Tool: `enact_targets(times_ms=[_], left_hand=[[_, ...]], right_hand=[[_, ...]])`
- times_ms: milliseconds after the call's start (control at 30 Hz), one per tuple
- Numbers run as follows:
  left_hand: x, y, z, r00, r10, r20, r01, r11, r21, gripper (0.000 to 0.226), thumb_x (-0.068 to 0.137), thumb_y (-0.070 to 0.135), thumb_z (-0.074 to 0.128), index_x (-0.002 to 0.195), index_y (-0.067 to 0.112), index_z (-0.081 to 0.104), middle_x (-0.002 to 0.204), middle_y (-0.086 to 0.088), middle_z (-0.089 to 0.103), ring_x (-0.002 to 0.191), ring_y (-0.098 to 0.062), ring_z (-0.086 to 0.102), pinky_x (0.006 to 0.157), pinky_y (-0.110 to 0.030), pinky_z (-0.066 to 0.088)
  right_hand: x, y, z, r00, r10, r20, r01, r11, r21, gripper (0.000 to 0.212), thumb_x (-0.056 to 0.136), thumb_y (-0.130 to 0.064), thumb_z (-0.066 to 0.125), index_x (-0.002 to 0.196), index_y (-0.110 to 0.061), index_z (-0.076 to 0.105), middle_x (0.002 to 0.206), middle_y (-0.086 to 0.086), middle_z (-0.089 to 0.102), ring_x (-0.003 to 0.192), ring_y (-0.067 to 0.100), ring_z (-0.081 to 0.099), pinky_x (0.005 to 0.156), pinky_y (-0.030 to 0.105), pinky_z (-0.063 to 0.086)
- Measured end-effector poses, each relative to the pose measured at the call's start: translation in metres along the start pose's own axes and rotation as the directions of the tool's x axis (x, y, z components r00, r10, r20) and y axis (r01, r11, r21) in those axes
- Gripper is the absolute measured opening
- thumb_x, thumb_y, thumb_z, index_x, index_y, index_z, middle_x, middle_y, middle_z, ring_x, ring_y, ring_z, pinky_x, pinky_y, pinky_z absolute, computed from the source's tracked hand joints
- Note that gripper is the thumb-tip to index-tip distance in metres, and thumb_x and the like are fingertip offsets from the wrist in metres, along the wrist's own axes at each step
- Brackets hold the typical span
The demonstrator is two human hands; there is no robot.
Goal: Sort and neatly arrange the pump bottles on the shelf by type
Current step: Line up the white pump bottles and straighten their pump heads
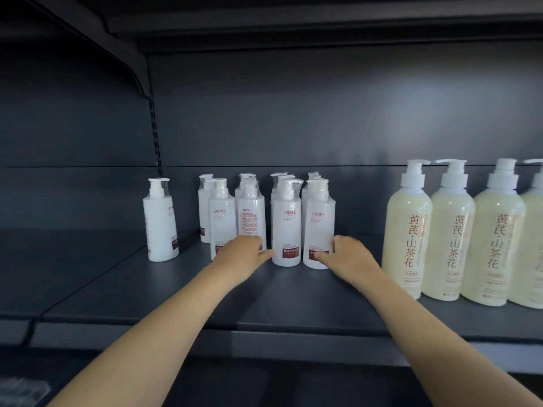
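Observation:
Several small white pump bottles (pixel 286 224) with red labels stand clustered in rows at the middle of the dark shelf (pixel 182 292). One more white bottle (pixel 160 221) stands apart to the left. Its label faces right. My left hand (pixel 242 252) is at the base of the second front bottle (pixel 251 214), whose fine-print back faces me. The fingers curl against it and the thumb reaches toward the third bottle. My right hand (pixel 348 255) grips the base of the rightmost front white bottle (pixel 318 227), with the thumb across its red label.
Several tall pale-yellow pump bottles (pixel 408 230) stand in a row at the right, close to my right hand. The dark back panel (pixel 293 113) rises behind the bottles. An upper shelf bracket (pixel 138 69) hangs at the top left.

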State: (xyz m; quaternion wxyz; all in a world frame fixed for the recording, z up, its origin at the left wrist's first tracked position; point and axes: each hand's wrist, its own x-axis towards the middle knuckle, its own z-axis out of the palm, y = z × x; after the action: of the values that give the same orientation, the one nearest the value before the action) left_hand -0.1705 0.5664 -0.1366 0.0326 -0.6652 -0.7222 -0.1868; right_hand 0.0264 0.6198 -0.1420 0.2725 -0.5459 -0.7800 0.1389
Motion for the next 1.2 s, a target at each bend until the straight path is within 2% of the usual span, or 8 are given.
enact_targets(times_ms=[67, 200, 333, 500, 600, 933, 1067, 1200], left_hand=[[-0.016, -0.011, -0.012, 0.998, 0.054, 0.015, -0.056, 0.989, 0.138, 0.039, 0.097, 0.041, 0.038, 0.103, 0.008, 0.057, 0.103, -0.006, 0.062, 0.089, -0.021, 0.057, 0.069, -0.027, 0.040], [-0.040, -0.039, -0.038, 0.995, 0.097, 0.037, -0.104, 0.955, 0.278, 0.040, 0.098, 0.043, 0.034, 0.107, 0.011, 0.056, 0.107, -0.005, 0.062, 0.093, -0.022, 0.058, 0.069, -0.030, 0.043], [-0.062, -0.065, -0.067, 0.994, 0.091, 0.061, -0.106, 0.944, 0.313, 0.038, 0.097, 0.043, 0.035, 0.102, 0.011, 0.056, 0.102, -0.006, 0.061, 0.090, -0.023, 0.058, 0.076, -0.034, 0.049], [-0.072, -0.089, -0.099, 0.993, 0.104, 0.048, -0.114, 0.931, 0.346, 0.033, 0.098, 0.041, 0.035, 0.091, 0.013, 0.051, 0.101, -0.007, 0.060, 0.081, -0.019, 0.051, 0.067, -0.029, 0.041], [-0.065, -0.099, -0.112, 0.996, 0.090, 0.017, -0.090, 0.929, 0.358, 0.038, 0.097, 0.043, 0.036, 0.097, 0.010, 0.055, 0.101, -0.007, 0.059, 0.079, -0.019, 0.049, 0.066, -0.030, 0.040], [0.010, -0.108, -0.138, 0.983, 0.162, -0.082, -0.122, 0.924, 0.363, 0.039, 0.097, 0.041, 0.036, 0.103, 0.008, 0.056, 0.104, -0.008, 0.058, 0.093, -0.025, 0.056, 0.074, -0.033, 0.044], [0.057, -0.110, -0.136, 0.975, 0.177, -0.134, -0.124, 0.934, 0.337, 0.040, 0.097, 0.043, 0.037, 0.099, 0.007, 0.056, 0.104, -0.008, 0.058, 0.084, -0.022, 0.052, 0.071, -0.032, 0.043], [0.093, -0.111, -0.128, 0.969, 0.192, -0.153, -0.150, 0.957, 0.247, 0.043, 0.095, 0.045, 0.041, 0.105, 0.007, 0.059, 0.108, -0.007, 0.060, 0.096, -0.024, 0.057, 0.082, -0.037, 0.048]], right_hand=[[-0.015, -0.010, -0.004, 0.996, -0.034, 0.077, 0.041, 0.994, -0.101, 0.020, 0.088, -0.034, 0.057, 0.083, -0.017, 0.050, 0.100, 0.006, 0.056, 0.088, 0.022, 0.054, 0.070, 0.028, 0.039], [-0.036, -0.036, -0.007, 0.971, -0.083, 0.226, 0.171, 0.898, -0.404, 0.043, 0.090, -0.045, 0.054, 0.117, -0.012, 0.052, 0.119, 0.005, 0.054, 0.108, 0.023, 0.051, 0.088, 0.035, 0.046], [-0.048, -0.074, -0.005, 0.956, -0.103, 0.276, 0.237, 0.825, -0.513, 0.045, 0.090, -0.045, 0.052, 0.123, -0.015, 0.050, 0.121, 0.004, 0.053, 0.110, 0.022, 0.050, 0.087, 0.034, 0.046], [-0.050, -0.123, -0.006, 0.958, -0.164, 0.236, 0.271, 0.790, -0.551, 0.048, 0.091, -0.045, 0.051, 0.128, -0.014, 0.049, 0.123, 0.005, 0.054, 0.111, 0.024, 0.053, 0.085, 0.035, 0.046], [-0.040, -0.149, -0.013, 0.961, -0.211, 0.180, 0.276, 0.788, -0.550, 0.046, 0.091, -0.043, 0.051, 0.128, -0.015, 0.049, 0.123, 0.004, 0.056, 0.105, 0.023, 0.058, 0.085, 0.035, 0.048], [0.043, -0.173, -0.034, 0.947, -0.316, 0.058, 0.295, 0.782, -0.549, 0.044, 0.091, -0.041, 0.053, 0.123, -0.011, 0.053, 0.123, 0.007, 0.057, 0.109, 0.026, 0.055, 0.091, 0.040, 0.048], [0.089, -0.167, -0.032, 0.938, -0.337, 0.077, 0.329, 0.800, -0.501, 0.046, 0.090, -0.041, 0.055, 0.125, -0.011, 0.052, 0.124, 0.009, 0.055, 0.109, 0.027, 0.054, 0.093, 0.040, 0.047], [0.123, -0.167, -0.029, 0.910, -0.383, 0.162, 0.416, 0.830, -0.372, 0.054, 0.089, -0.032, 0.060, 0.138, -0.015, 0.044, 0.138, 0.001, 0.052, 0.123, 0.019, 0.051, 0.100, 0.028, 0.041]])
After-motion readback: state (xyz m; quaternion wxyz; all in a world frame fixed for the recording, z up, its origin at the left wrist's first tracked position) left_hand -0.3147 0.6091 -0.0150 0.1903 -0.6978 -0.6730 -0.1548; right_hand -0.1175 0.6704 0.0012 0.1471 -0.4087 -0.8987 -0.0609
